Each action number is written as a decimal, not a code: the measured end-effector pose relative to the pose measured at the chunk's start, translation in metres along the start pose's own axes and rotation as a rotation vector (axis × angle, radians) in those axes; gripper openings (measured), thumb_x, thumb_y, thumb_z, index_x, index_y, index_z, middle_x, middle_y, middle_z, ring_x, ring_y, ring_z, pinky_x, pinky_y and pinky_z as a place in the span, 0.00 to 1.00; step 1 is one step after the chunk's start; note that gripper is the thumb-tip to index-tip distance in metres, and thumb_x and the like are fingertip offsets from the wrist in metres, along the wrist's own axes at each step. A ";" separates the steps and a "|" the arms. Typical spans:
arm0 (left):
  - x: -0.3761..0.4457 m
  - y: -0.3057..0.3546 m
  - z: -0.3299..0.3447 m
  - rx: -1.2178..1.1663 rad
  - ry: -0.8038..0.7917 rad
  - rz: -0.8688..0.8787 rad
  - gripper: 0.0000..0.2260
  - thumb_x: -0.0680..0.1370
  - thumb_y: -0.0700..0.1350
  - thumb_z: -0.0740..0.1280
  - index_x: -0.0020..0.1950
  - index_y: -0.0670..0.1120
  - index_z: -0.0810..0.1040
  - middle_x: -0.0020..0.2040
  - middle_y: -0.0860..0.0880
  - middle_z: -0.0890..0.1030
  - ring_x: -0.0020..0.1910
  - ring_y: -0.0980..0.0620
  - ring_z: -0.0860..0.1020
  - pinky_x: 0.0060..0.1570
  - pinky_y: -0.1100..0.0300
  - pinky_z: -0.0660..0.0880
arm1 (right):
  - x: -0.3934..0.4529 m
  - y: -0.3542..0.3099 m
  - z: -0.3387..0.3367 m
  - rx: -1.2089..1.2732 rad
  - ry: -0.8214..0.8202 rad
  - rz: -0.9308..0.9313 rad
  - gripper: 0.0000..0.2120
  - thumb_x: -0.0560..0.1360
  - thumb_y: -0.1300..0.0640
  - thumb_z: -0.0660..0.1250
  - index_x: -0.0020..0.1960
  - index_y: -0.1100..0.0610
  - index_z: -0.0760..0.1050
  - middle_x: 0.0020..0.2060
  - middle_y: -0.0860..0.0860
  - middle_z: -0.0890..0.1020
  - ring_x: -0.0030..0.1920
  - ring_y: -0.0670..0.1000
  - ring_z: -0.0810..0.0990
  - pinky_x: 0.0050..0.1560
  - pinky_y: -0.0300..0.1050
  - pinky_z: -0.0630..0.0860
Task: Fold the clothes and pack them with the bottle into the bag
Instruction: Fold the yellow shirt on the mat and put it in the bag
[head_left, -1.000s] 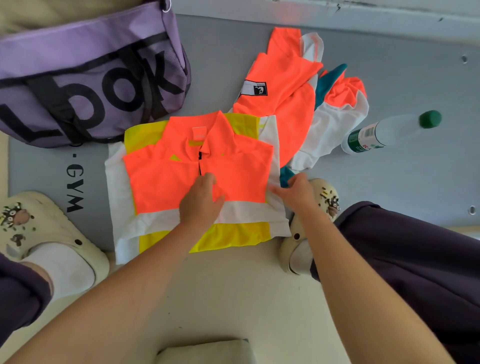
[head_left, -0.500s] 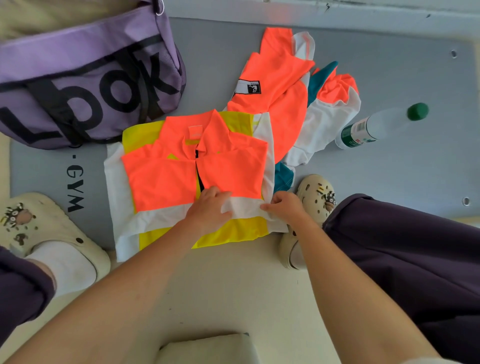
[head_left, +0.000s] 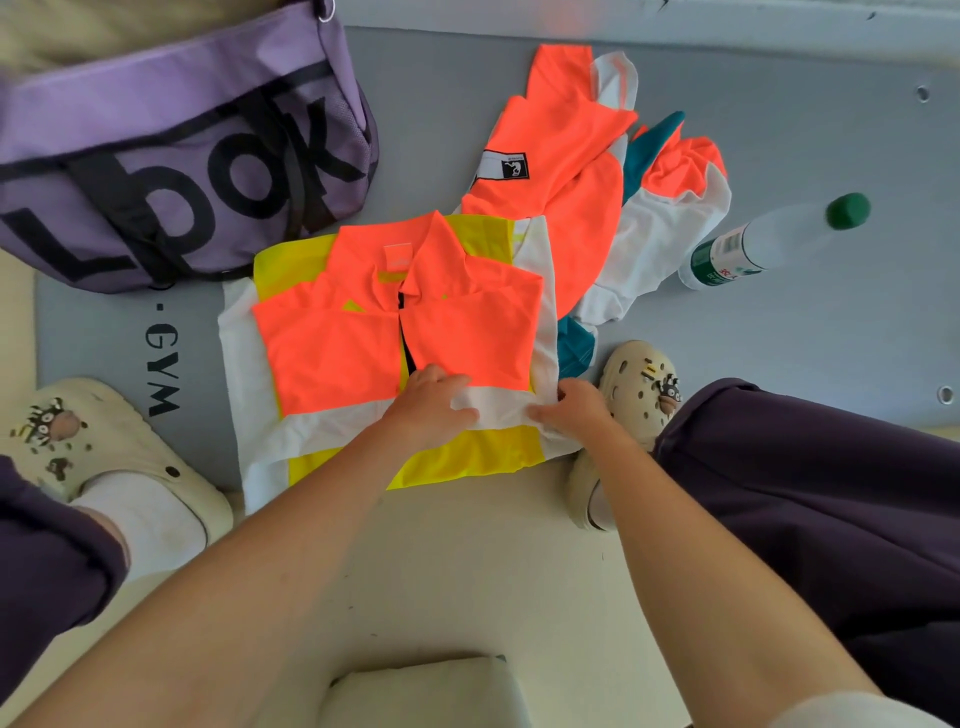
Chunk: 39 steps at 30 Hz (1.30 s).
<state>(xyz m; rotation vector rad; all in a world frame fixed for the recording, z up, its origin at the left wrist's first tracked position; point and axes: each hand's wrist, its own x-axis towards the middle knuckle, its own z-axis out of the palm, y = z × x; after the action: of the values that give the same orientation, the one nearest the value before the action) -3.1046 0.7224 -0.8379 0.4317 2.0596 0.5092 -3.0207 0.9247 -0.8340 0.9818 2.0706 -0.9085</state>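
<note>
An orange, yellow and white jersey (head_left: 337, 358) lies folded flat on the grey mat (head_left: 779, 338). My left hand (head_left: 428, 402) rests on its white band near the middle, fingers curled onto the fabric. My right hand (head_left: 571, 410) pinches the white band's right edge. A second orange, white and teal garment (head_left: 566, 171) lies crumpled behind it. A clear bottle (head_left: 769, 244) with a green cap lies on its side at the right. The purple bag (head_left: 171, 145) with black lettering sits at the back left.
My feet in cream clogs flank the jersey, one at the left (head_left: 104, 447) and one at the right (head_left: 639, 395). My dark trouser leg (head_left: 831, 493) fills the right side. A pale block (head_left: 426, 691) sits at the bottom centre.
Both hands slid down from the orange panel to the white band near the jersey's lower part. The right hand took hold of the band's right edge.
</note>
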 end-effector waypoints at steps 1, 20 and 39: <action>-0.001 -0.001 -0.001 -0.002 -0.009 -0.001 0.25 0.78 0.53 0.66 0.74 0.51 0.68 0.67 0.46 0.67 0.71 0.45 0.61 0.69 0.57 0.59 | 0.001 0.003 -0.001 0.051 -0.032 0.011 0.12 0.71 0.52 0.73 0.36 0.53 0.72 0.32 0.48 0.74 0.37 0.50 0.74 0.31 0.39 0.65; -0.006 0.039 0.003 -0.898 0.234 -0.236 0.15 0.77 0.42 0.71 0.32 0.44 0.73 0.26 0.52 0.65 0.27 0.54 0.63 0.27 0.62 0.61 | -0.013 -0.044 -0.008 0.432 -0.400 -0.097 0.12 0.71 0.49 0.74 0.46 0.57 0.81 0.39 0.51 0.85 0.42 0.51 0.84 0.42 0.42 0.80; -0.034 -0.016 -0.049 -1.062 0.005 -0.153 0.10 0.76 0.47 0.71 0.51 0.41 0.77 0.37 0.45 0.77 0.35 0.49 0.75 0.36 0.58 0.69 | -0.009 -0.166 -0.018 0.508 0.047 -0.293 0.10 0.74 0.60 0.72 0.45 0.64 0.73 0.32 0.57 0.79 0.26 0.52 0.78 0.26 0.45 0.76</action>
<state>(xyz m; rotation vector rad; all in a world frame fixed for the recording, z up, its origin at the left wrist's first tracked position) -3.1318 0.6834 -0.7982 -0.3560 1.5228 1.3744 -3.1585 0.8566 -0.7674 0.9634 2.1003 -1.6336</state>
